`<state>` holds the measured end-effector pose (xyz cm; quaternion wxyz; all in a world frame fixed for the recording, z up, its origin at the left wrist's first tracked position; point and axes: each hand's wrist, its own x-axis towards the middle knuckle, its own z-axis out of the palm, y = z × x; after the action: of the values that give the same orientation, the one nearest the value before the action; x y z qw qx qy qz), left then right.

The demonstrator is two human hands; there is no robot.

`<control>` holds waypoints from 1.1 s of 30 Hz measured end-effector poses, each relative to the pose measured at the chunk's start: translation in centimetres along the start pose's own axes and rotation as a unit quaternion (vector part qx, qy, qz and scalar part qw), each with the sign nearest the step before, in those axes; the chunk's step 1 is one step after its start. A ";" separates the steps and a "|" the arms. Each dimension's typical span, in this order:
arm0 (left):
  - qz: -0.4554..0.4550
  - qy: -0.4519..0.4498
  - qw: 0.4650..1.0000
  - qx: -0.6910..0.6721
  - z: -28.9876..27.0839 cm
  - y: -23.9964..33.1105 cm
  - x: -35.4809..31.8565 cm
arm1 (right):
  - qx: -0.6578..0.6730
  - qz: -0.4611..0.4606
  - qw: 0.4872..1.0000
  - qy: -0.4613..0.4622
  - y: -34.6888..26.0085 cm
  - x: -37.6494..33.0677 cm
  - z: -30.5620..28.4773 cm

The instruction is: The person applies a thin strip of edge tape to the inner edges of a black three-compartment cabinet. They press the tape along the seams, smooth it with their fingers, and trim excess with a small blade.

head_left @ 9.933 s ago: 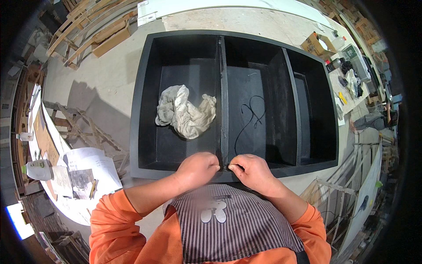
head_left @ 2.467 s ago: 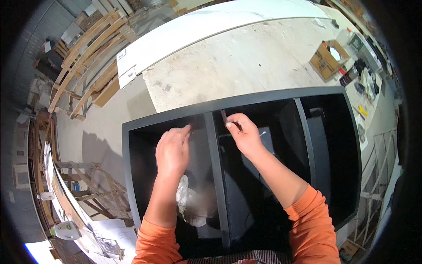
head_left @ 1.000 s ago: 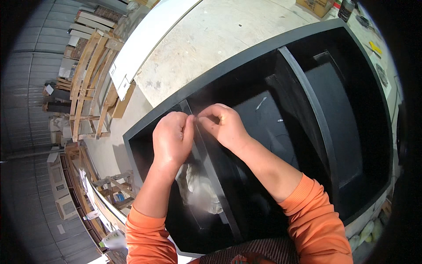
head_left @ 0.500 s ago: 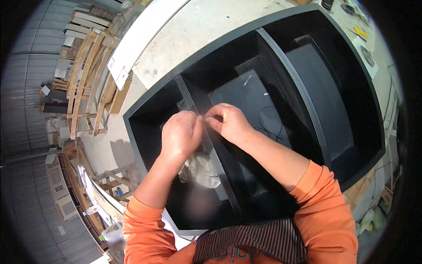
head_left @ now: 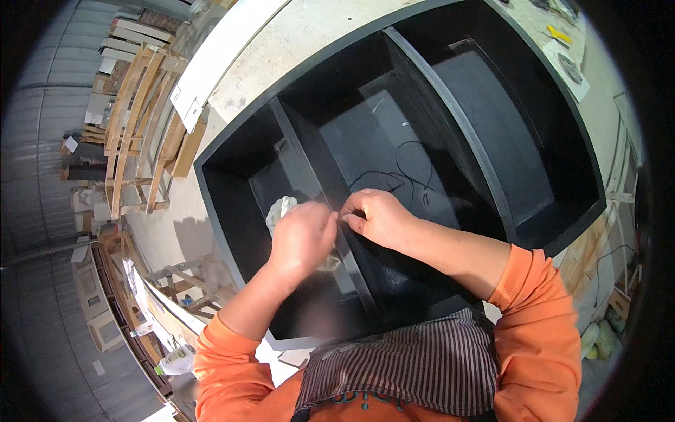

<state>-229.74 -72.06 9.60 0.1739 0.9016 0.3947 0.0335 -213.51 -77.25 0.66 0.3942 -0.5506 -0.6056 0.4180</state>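
A large black cabinet (head_left: 450, 77) with its open side up lies before me, split by two dividers into three compartments. Above the left divider (head_left: 302, 155), my left hand (head_left: 302, 235) and my right hand (head_left: 380, 216) almost meet at the fingertips. The left fingers are closed, slightly blurred. My right thumb and forefinger are pinched together. Whatever sits between the fingers is too small or hidden to tell. Partly behind my left hand, a crumpled whitish cloth or bag (head_left: 281, 209) rests in the left compartment. Thin black cable (head_left: 415, 156) lies looped in the middle compartment.
A pale work surface (head_left: 264, 70) supports the cabinet. At far right are a yellow tool (head_left: 559, 34) and a dark item on a white sheet (head_left: 571, 74). Wooden frames (head_left: 133, 133) stand at left; a plastic bottle (head_left: 176, 361) is at lower left.
Both hands have come nearer to me along the left divider, fingertips still close together. More of the cable and of the whitish bundle's far side now shows. The whole view has shifted a little.
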 end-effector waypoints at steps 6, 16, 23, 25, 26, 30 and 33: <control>0.025 0.003 0.999 -0.024 0.9 2.4 -3.3 | -0.005 -0.019 0.998 -0.063 -0.2 -3.7 -0.3; 0.011 -0.052 0.997 -0.050 2.0 6.1 -8.2 | -0.012 -0.001 0.974 -0.227 -0.6 -7.7 -1.1; 0.016 -0.026 0.996 -0.080 3.3 8.0 -11.3 | -0.038 -0.017 0.940 -0.339 -1.3 -8.7 -1.6; 0.011 -0.025 0.996 -0.081 3.5 8.5 -12.0 | -0.051 -0.033 0.931 -0.361 -1.4 -9.0 -1.7; 0.008 -0.025 0.996 -0.081 3.6 8.8 -12.3 | -0.048 -0.042 0.929 -0.365 -1.3 -9.0 -1.6; 0.005 -0.018 0.998 -0.068 3.8 10.0 -13.6 | -0.055 -0.067 0.918 -0.386 -1.2 -9.3 -1.5; -0.002 -0.014 0.996 -0.088 3.9 10.4 -14.2 | -0.073 -0.082 0.914 -0.391 -1.4 -9.2 -1.4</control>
<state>-231.47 -89.99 10.53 0.2585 0.8822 0.3897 0.0554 -211.91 -86.39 2.30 0.1173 -0.3187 -0.7833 0.5206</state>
